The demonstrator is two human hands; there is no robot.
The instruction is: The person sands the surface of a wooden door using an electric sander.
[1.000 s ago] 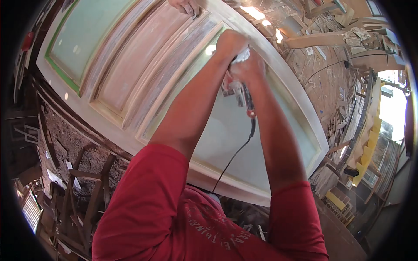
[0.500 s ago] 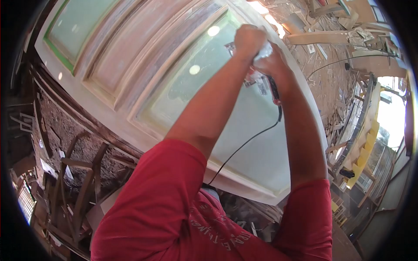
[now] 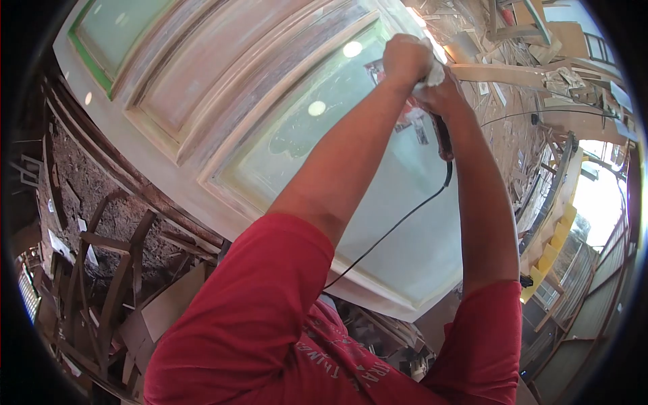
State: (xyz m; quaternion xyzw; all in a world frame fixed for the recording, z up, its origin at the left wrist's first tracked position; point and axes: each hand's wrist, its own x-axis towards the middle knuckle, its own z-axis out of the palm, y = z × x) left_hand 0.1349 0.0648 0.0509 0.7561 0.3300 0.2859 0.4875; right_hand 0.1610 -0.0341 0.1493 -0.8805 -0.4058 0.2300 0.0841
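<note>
My left hand [image 3: 408,62] is closed over the front of a corded power sander [image 3: 444,142], which lies on the pale green panel [image 3: 385,223] of a large wooden door. My right hand [image 3: 442,93] wraps around the sander's body just behind it. Something whitish, perhaps a cloth [image 3: 435,71], shows between the two hands. Red and silver parts of the tool stick out below them, while its base is mostly hidden. A black cord [image 3: 398,226] trails from the handle back toward my body. Two bright round spots of light fall on the panel.
Raised moulding [image 3: 283,111] borders the panel, and green tape-like edging [image 3: 91,57] runs along another panel. Wood scraps [image 3: 503,94] litter the ground at right. Dark timber frames [image 3: 118,270] stand at lower left, and a yellow object [image 3: 550,253] is at far right.
The view has shifted slightly, so hands, sander and panel all appear farther right. Both hands keep their hold, and the sander's place on the panel looks nearly the same.
</note>
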